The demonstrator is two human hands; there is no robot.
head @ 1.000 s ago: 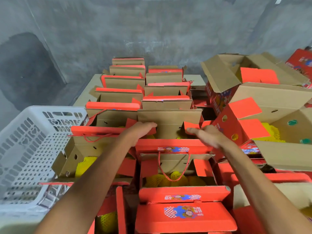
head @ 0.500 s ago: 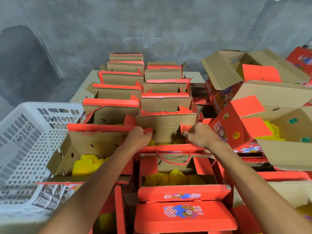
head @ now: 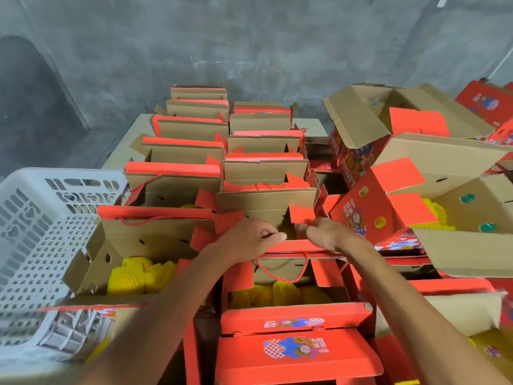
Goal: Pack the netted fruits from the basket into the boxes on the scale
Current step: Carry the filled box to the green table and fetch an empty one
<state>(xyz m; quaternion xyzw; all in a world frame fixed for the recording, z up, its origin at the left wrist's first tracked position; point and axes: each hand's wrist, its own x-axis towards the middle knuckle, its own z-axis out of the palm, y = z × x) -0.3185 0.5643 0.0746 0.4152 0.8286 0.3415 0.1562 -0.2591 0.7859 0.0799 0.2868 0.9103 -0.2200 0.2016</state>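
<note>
Both hands reach out over the rows of red boxes: the left hand [head: 251, 238] has its fingers curled and pinching at the near edge of an open box [head: 266, 207] in the middle row, and the right hand [head: 323, 234] pinches the same edge just beside it, thumb and fingers pressed together on the red flap. The two hands nearly touch.

Behind everything stands a grey concrete wall [head: 249, 45]. Two rows of open cardboard boxes [head: 194, 126] run away from the person toward that wall, their long sides lying across, left to right, flaps standing up. On the right, bigger boxes [head: 444, 162] lie tipped and piled at angles, crowding the right arm. On the left a white plastic basket [head: 41, 232] sits against the near boxes, its holed wall facing in.

Netted fruits [head: 138, 275], yellow, lie in the open box just left of the left forearm, and more netted fruits lie in the box below the hands, under a red rope handle [head: 280, 273] that hangs in a loop. A closed red lid [head: 297, 354] with a printed picture lies nearest the person.
</note>
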